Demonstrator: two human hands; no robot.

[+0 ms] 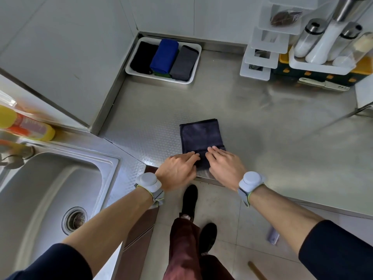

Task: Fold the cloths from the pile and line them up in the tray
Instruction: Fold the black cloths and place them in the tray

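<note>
My left hand [179, 168] and right hand [226, 168] lie flat, pressing the near fold of the dark cloth [201, 136] into the table [262, 128], I guess to set the crease. The tray [153, 77] sits in the back corner, three folded inside.

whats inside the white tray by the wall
The white tray holds three folded cloths side by side: a black cloth, a blue cloth and a grey cloth. A green cloth peeks out under the blue one; the rest of it is covered.

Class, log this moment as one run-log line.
step: folding dark cloth on counter | left hand: pressing near edge | right hand: pressing near edge | tray: black cloth, blue cloth, grey cloth
</note>
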